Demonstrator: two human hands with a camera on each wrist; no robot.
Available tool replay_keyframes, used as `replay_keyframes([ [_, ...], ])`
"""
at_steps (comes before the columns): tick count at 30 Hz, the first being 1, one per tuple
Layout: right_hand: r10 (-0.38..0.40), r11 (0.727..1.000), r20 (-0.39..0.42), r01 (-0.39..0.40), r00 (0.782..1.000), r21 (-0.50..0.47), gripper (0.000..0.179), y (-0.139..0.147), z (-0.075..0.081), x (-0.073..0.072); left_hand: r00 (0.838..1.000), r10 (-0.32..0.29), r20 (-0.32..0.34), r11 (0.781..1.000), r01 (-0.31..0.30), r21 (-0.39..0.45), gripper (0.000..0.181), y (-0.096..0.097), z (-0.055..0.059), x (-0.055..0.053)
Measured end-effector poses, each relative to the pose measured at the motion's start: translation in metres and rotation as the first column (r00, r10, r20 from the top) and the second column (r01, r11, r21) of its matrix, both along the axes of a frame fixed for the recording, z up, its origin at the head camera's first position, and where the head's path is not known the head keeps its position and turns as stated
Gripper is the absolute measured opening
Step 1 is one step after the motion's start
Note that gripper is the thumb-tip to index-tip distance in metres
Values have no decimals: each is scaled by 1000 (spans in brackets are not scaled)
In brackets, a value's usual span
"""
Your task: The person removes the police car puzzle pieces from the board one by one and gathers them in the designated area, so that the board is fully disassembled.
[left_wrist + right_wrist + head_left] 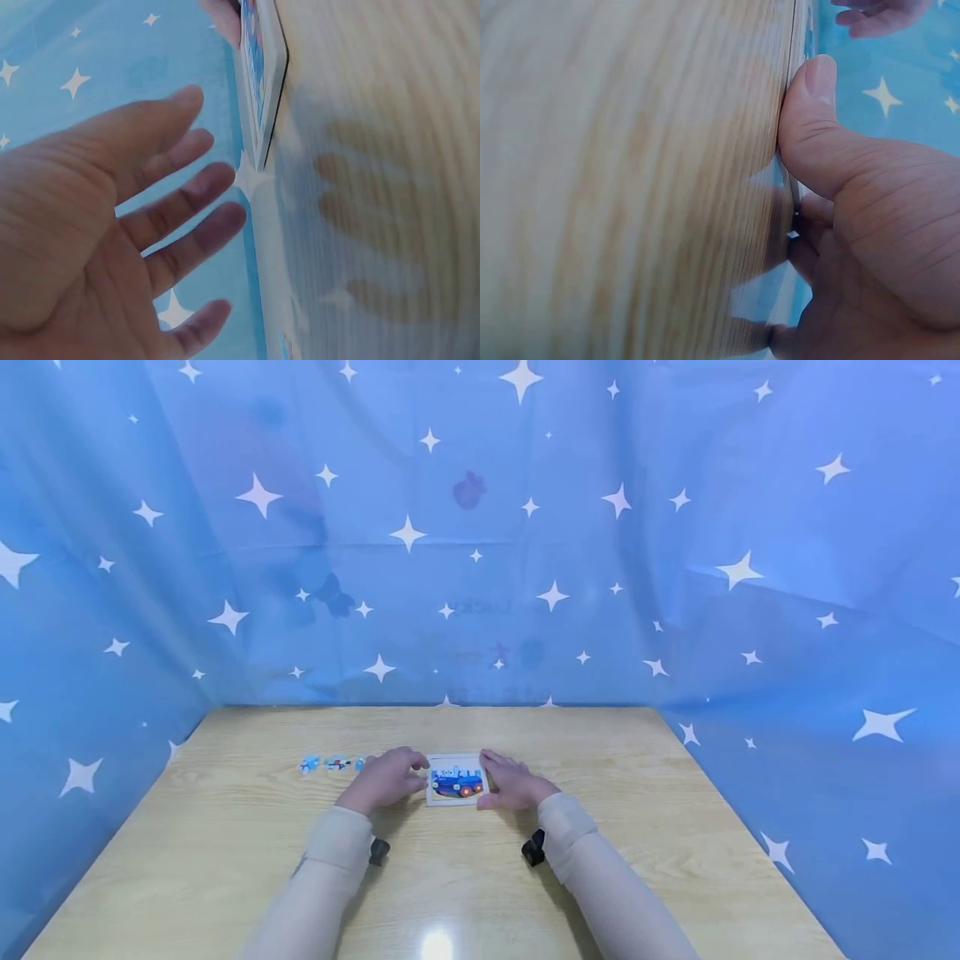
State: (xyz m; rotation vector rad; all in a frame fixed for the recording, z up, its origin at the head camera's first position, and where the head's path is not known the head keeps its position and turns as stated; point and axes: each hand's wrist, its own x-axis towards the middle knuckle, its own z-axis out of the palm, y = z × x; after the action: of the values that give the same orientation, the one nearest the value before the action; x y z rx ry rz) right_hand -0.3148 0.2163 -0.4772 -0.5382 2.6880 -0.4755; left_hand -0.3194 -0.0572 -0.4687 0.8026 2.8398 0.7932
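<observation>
Pieces [309,764], small and mostly blue, lie in a row leftmost, the last just beside the left hand [386,780]. That hand's fingers are spread and loosely bent, holding nothing, just off the left edge of the framed picture [457,782], which lies on the table [457,877], slightly longer from side to side. Nearer still, the right hand [516,783] grips its right side between thumb and fingers.

Faint, apparently mirrored lettering [487,607] on the blue curtain [465,577] seems to read "Lucky".
</observation>
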Motion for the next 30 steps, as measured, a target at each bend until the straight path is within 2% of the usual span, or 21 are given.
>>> replay_keyframes([
  [7, -9, 1000, 15, 9, 1000, -15, 89, 2, -2, 2, 1000, 2, 3, 998, -2, -60, 29, 12, -4, 1],
  [20, -4, 1000, 10, 4, 1000, -7, 88, 0, 0, -1, 999, 53, -11, 994, -54, -94, 43, 19, -11, -3],
  [30, -18, 1000, 13, 18, 1000, 4, 89, -2, 2, -1, 997, 68, -42, 993, -72, -99, 28, 24, -16, -6],
])
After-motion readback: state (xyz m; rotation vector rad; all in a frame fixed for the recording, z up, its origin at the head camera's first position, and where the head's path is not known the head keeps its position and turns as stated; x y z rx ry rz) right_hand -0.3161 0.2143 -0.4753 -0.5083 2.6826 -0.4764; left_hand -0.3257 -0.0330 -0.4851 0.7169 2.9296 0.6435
